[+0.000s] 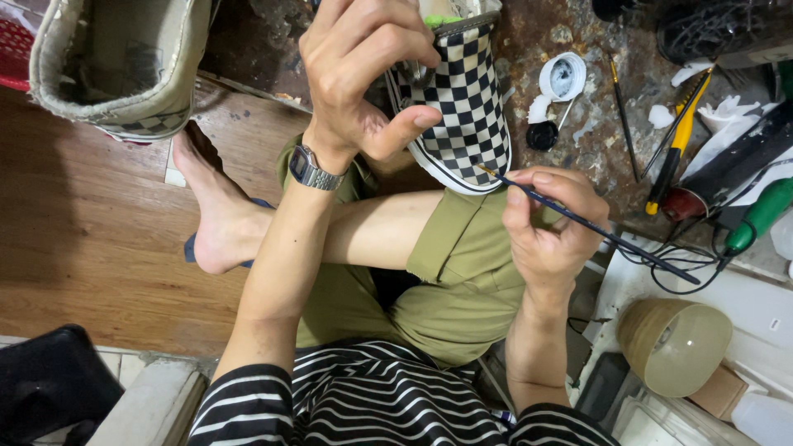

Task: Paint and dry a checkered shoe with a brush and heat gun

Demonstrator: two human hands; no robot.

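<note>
My left hand (363,74) held the checkered slip-on shoe (462,107) up over my knee, fingers wrapped around its opening and thumb pressed on the side. My right hand (549,219) pinched a thin paintbrush (595,230), its tip touching the white sole edge at the toe. A small white paint cap (562,77) lay on the stained tabletop (595,132) nearby.

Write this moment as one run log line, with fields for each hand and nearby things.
left hand: holds checkered shoe | right hand: holds thin brush, tip at shoe sole | nearby: small open jar
</note>
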